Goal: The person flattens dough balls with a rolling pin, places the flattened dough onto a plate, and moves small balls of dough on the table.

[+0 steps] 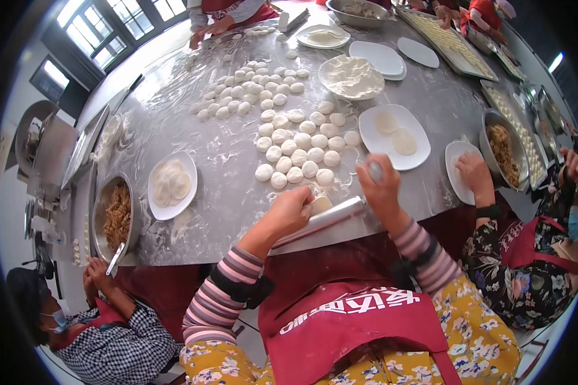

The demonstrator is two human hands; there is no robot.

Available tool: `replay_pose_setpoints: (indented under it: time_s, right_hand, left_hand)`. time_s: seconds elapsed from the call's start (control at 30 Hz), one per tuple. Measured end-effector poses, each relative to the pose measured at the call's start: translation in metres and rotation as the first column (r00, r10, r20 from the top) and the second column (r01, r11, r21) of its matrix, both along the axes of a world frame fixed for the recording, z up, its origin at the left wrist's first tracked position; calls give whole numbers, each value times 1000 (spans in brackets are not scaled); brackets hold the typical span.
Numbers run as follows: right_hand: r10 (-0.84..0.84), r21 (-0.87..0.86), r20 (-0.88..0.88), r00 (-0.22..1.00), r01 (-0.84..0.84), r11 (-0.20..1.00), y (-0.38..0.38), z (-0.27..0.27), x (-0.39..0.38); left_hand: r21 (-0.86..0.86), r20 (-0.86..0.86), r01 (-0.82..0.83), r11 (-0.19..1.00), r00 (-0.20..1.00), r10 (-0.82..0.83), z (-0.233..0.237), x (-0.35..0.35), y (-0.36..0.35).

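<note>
My left hand (291, 209) is closed, its fingertips pinching the edge of a small dough wrapper (321, 205) at the front edge of the table. Slightly blurred, my right hand (382, 192) wraps round a metal rolling pin (334, 214), and a grey rounded end shows between its fingers. The pin's shiny barrel slants along the table edge, close beside the wrapper. Just beyond both hands lie many flattened dough pieces (300, 142). A white square plate (415, 122) with two rolled wrappers (404, 142) sits past my right hand.
On the left are a plate of stacked wrappers (171, 183) and a bowl of filling (117, 215) with a spoon. A flour bowl (351, 77) stands further back. Co-workers sit on both sides; a person's hand (474, 172) is over a plate at right, near another filling bowl (504, 154).
</note>
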State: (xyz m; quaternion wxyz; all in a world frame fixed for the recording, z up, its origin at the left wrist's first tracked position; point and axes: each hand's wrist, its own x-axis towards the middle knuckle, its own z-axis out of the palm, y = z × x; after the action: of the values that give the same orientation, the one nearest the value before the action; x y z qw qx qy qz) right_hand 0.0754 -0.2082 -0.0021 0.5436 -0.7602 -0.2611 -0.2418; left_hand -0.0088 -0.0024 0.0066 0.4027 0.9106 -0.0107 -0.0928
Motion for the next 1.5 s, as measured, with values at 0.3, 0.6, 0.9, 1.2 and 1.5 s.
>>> replay_pose_setpoints:
  time_s: [0.3,0.6,0.9,1.2,1.5]
  right_hand:
    - [6,-199,241,971,44,979,-22,-9,-10]
    - [21,57,48,999,-23,998,26,3,26]
    - [12,75,-69,998,-7,997,-22,-3,-33]
    - [26,49,12,1000,-26,998,10,-4,12]
    - [0,74,3,1000,0,997,8,-5,7]
  left_hand:
    - [163,111,34,986,992,-53,1,9,-4]
    - [86,145,-97,992,986,84,-2,17,-14]
    - [-125,-34,-89,988,996,85,-6,-3,-8]
    - [55,0,5,998,1000,-5,5,23,-17]
    - [-63,59,-30,998,998,34,-3,11,-9]
